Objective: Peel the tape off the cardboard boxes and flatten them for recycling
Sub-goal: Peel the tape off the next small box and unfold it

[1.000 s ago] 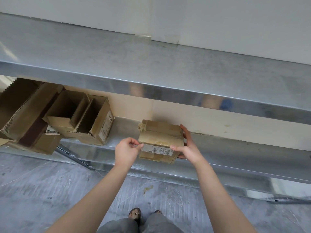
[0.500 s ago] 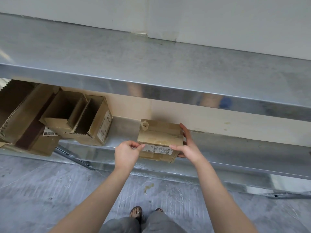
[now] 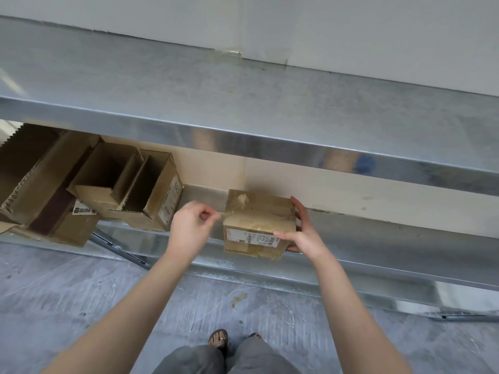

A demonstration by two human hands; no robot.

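Observation:
A small taped cardboard box [image 3: 259, 220] with a white shipping label sits at the front edge of the lower steel shelf [image 3: 378, 247]. My right hand [image 3: 299, 236] holds its right side, thumb on the front face and fingers behind. My left hand [image 3: 190, 228], left of the box, pinches a strip of clear tape [image 3: 224, 213] that stretches from the box's top left edge. A crumpled bit of tape sticks on the box's top near its left corner.
Several opened cardboard boxes [image 3: 129, 190] lie on their sides at the left of the lower shelf. The upper steel shelf [image 3: 243, 109] overhangs the hands. Below are a grey concrete floor [image 3: 54, 292] and my feet in sandals.
My left hand has pulled away leftward from the box's front left corner, drawing out a strip of tape. The right hand has stayed on the box.

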